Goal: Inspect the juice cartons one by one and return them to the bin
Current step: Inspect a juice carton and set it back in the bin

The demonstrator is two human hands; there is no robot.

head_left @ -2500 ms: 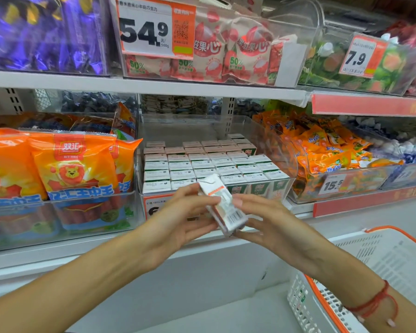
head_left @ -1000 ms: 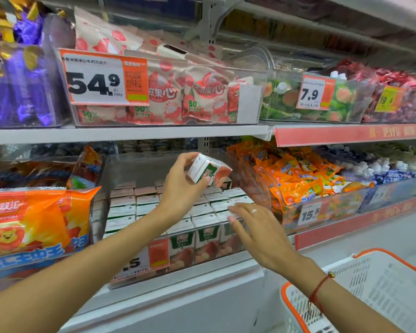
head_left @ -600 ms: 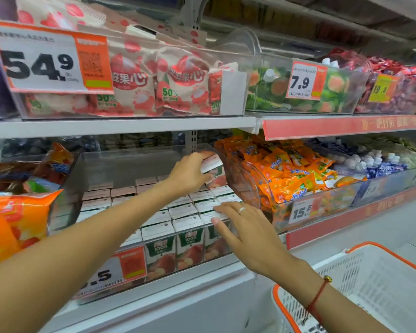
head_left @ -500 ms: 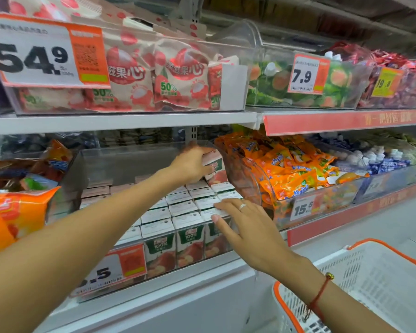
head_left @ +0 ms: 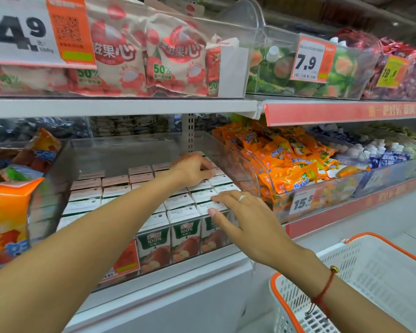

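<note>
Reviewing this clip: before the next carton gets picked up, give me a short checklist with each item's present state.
1. Left hand down at the back right cartons in the clear bin: ok.
2. Returned carton released: cannot tell, fingers cover it.
3. Right hand holds nothing, fingertips on front-row juice cartons: ok.
4. Rows upright: ok where visible.
5. White basket clear of both arms: ok.
</note>
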